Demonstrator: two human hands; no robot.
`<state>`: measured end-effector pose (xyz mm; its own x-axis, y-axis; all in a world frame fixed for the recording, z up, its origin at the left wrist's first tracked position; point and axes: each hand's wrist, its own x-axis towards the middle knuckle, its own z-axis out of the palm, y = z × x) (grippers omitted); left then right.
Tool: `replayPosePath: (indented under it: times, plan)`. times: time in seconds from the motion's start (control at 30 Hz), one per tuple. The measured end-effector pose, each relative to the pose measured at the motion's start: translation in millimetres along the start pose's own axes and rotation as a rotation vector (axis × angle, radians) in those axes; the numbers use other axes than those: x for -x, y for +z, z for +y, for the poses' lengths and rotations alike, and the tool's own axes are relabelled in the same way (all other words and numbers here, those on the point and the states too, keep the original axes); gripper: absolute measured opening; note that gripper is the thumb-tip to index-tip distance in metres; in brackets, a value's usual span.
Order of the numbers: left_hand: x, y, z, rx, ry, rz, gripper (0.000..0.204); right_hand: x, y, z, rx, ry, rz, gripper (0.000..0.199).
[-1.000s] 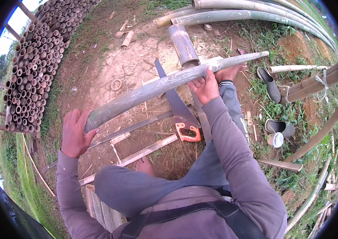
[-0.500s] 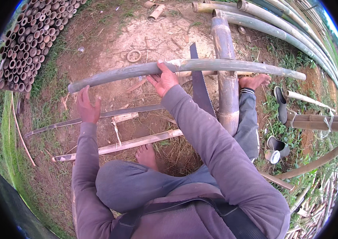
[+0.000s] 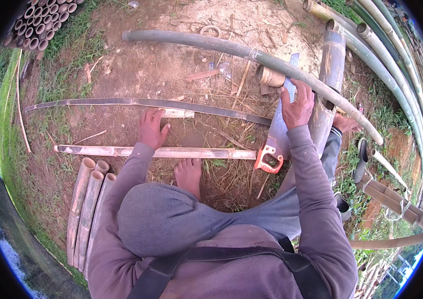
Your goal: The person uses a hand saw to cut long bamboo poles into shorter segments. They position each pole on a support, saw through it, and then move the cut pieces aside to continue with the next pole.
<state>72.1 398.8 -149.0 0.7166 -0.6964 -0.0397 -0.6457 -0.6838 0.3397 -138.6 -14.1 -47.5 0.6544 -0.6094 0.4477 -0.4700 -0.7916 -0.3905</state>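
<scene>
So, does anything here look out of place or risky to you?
One thing: the handsaw with the orange handle lies blade-up against the thick bamboo support, right under the right hand and close to a bare foot. The left hand rests on the dirt by split bamboo strips.

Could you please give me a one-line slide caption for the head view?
Right hand rests on a long green bamboo pole; left hand presses the dirt beside a handsaw.

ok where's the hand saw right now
In the head view the hand saw lies on the ground right of centre, orange handle nearest the person, blade running under the right hand, beside the thick bamboo section.
</scene>
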Motion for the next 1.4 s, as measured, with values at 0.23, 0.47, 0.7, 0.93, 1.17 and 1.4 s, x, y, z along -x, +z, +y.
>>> replayPosePath:
  times: [0.23,0.47,0.7,0.93,1.17,1.4]
  plan:
    - [-30,-2,20,-0.062,0.092,-0.046,0.057,-26,-52,81,0.496,-0.064,-0.235,0.065]
    - [-54,6,24,-0.225,0.109,-0.171,0.056,-61,-25,109,0.569,-0.119,-0.368,0.072]
    - [-62,7,17,-0.247,0.145,-0.198,0.034,-66,-34,104,0.068,-0.271,-0.573,0.061]
    - [-47,4,24,-0.188,0.067,-0.289,0.025,-91,-10,47,-0.013,-0.093,-0.723,0.055]
    - [-33,-12,5,-0.176,0.020,0.182,0.032,-93,38,-3,0.154,-0.352,-0.578,0.059]
    - [19,-31,1,0.101,0.184,-0.409,0.056,39,5,-38,-0.014,-0.465,-0.439,0.055]
